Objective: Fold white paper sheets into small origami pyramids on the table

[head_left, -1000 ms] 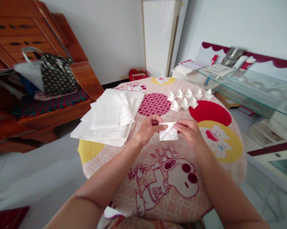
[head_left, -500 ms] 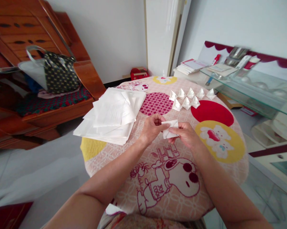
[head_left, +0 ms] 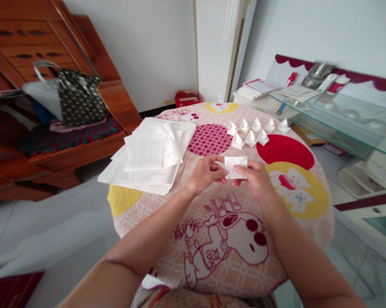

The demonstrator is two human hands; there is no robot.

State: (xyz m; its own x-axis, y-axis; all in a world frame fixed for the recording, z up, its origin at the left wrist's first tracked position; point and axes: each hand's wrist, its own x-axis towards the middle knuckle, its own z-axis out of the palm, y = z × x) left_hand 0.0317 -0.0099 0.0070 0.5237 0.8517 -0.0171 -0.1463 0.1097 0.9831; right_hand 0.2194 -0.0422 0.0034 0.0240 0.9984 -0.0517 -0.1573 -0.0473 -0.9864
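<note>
Folded paper (head_left: 236, 161), squarish, no clear long axis; 9 o'clock edge pinched by left hand (head_left: 206, 174), 3 o'clock side gripped deeper by right hand (head_left: 256, 176).

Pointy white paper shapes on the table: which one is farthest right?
The pointy shape at the right end of the back row of five; all seven other shapes stand to its left.
</note>
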